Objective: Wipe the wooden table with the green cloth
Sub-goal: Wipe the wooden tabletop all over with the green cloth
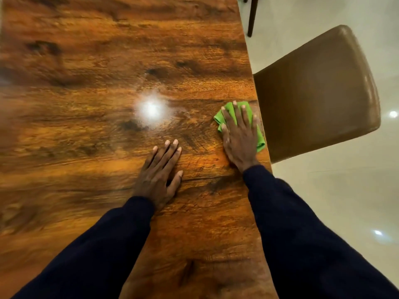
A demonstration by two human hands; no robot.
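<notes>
The wooden table [97, 87] fills most of the view, dark-grained and glossy, with a lamp's glare near its middle. A crumpled green cloth [229, 111] lies at the table's right edge. My right hand [239, 137] presses flat on top of it with fingers spread, so only the cloth's borders show around the fingers and at the hand's right side. My left hand [160, 173] rests palm down on the bare wood, a little to the left of and nearer than the right hand, holding nothing. Both arms wear dark blue sleeves.
A brown upholstered chair [319, 89] stands against the table's right edge, just beyond the cloth. A dark chair leg [251, 16] shows at the top right. Pale glossy floor [345, 190] lies to the right of the table.
</notes>
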